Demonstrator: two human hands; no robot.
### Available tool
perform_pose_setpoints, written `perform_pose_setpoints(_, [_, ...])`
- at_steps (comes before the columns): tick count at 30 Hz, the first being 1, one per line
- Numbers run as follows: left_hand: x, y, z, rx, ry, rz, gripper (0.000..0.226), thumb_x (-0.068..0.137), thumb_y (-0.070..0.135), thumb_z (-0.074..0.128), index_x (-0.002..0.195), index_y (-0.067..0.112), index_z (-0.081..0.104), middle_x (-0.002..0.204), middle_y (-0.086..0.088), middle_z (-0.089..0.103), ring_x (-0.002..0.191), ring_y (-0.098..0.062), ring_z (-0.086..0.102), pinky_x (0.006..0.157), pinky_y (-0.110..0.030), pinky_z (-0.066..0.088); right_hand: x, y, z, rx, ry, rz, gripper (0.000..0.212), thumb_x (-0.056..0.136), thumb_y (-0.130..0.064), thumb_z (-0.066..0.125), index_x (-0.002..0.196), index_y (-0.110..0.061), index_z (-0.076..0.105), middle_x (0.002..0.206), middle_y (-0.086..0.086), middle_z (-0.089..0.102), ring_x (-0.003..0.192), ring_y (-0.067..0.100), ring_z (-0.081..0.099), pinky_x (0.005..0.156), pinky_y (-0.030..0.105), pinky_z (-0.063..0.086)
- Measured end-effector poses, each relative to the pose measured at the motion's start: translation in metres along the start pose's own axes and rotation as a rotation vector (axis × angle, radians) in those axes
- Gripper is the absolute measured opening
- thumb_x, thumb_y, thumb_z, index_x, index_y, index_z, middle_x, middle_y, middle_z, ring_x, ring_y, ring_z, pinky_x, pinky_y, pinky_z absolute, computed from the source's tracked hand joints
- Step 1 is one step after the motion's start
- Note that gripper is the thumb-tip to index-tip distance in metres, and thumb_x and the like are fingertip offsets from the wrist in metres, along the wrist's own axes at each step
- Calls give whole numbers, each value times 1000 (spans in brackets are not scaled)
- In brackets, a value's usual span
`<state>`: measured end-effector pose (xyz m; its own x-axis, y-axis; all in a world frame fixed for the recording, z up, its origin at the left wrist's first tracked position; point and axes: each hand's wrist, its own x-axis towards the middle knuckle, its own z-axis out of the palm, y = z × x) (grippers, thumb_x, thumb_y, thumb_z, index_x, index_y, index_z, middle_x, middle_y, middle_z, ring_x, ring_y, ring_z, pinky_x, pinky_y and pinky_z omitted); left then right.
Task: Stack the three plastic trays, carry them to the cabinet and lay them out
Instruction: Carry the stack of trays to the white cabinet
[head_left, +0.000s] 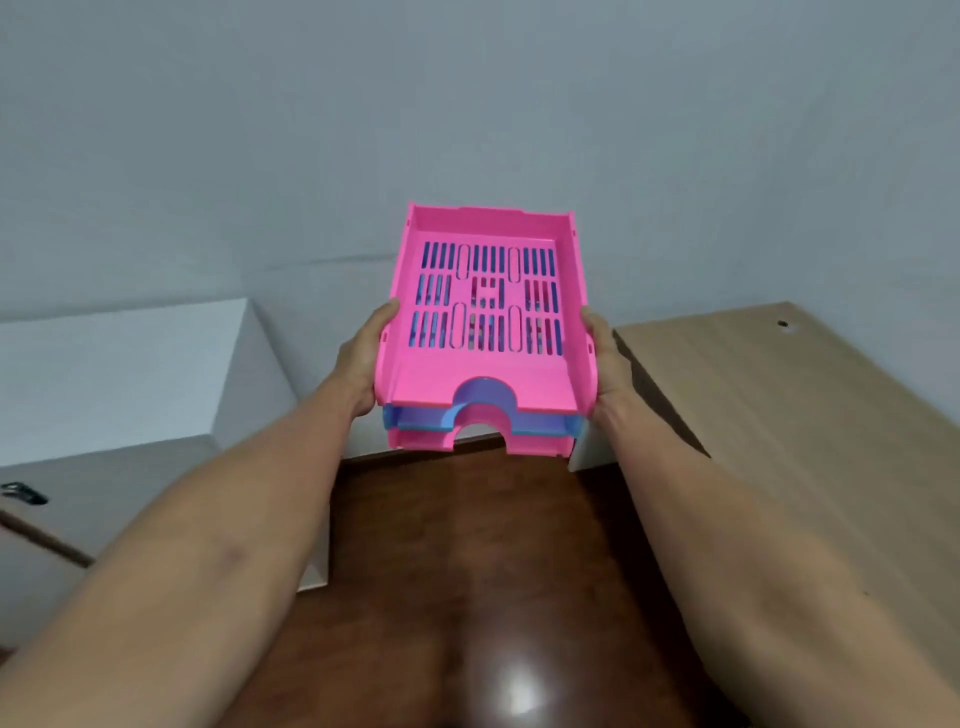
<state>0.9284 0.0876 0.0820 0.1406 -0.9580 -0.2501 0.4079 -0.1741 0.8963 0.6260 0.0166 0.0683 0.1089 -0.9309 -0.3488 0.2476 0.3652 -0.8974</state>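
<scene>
**Q:** Head view first. What are you carrying?

**Me:** Head view shows the stack of three plastic trays held out in front of me, off every surface. On top is a pink tray (483, 358) with a slotted floor and a half-round notch in its near edge. Under it sits a blue tray (540, 423), of which only the front lip and some colour through the slots appear. At the bottom is a second pink tray (426, 441), again just its front edge.

**Q:** And your hands?

**Me:** My left hand (363, 358) is pressed against the left wall of the stack, my right hand (605, 358) against the right wall. My thumbs lie along the upper rim on each side. The rest of my fingers wrap under or behind the trays, so I cannot tell exactly how they curl, but both hands are clamped on the stack, squeezing it between them. Both forearms reach forward, bare.

**Q:** What lies around the trays?

**Me:** Below them is a dark brown glossy floor (467, 571) with a bright glare spot near the bottom edge. To my left stands a white cabinet (130, 364) with a flat top; to my right is a light wood table (779, 415) with a small round hole near its far corner. Behind everything is a plain pale grey wall (467, 104). The stack hangs over the gap between the cabinet and the table, touching neither.
</scene>
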Motion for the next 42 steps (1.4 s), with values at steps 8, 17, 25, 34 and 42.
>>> perform_pose_setpoints(8, [-108, 53, -159, -30, 335, 136, 71, 80, 60, 75, 136, 20, 61, 129, -13, 70, 110, -36, 70, 94, -54, 55, -2, 55, 193, -21, -289, 100, 91, 51, -65, 96, 123, -12, 76, 130, 21, 73, 119, 45, 70, 103, 63, 54])
perform_pose_setpoints(17, [-221, 73, -302, -123, 632, 276, 65, 86, 60, 69, 136, 19, 62, 124, -13, 71, 109, -35, 69, 95, -53, 54, -9, 139, 389, -147, -660, 272, 94, 54, -64, 97, 130, -16, 73, 144, 19, 65, 129, 44, 65, 106, 62, 50])
perform_pose_setpoints(25, [-286, 90, -392, -256, 762, 349, 79, 86, 54, 72, 150, 14, 47, 138, -19, 58, 130, -40, 55, 110, -57, 43, -57, 180, 515, -259, -840, 300, 93, 45, -69, 96, 121, -18, 76, 123, 14, 78, 112, 40, 75, 100, 58, 57])
perform_pose_setpoints(34, [-305, 122, -514, -319, 1033, 363, 83, 73, 64, 80, 139, 18, 59, 140, -18, 62, 120, -38, 67, 103, -60, 50, -50, 234, 677, -410, -977, 388, 88, 49, -74, 93, 120, -26, 76, 126, 11, 77, 115, 38, 74, 103, 59, 54])
perform_pose_setpoints(42, [-294, 149, -595, -354, 1070, 472, 73, 80, 57, 74, 134, 10, 65, 136, -20, 65, 120, -41, 65, 101, -54, 53, -55, 248, 778, -457, -1076, 352, 76, 55, -72, 89, 112, -22, 77, 118, 10, 80, 110, 35, 77, 99, 54, 58])
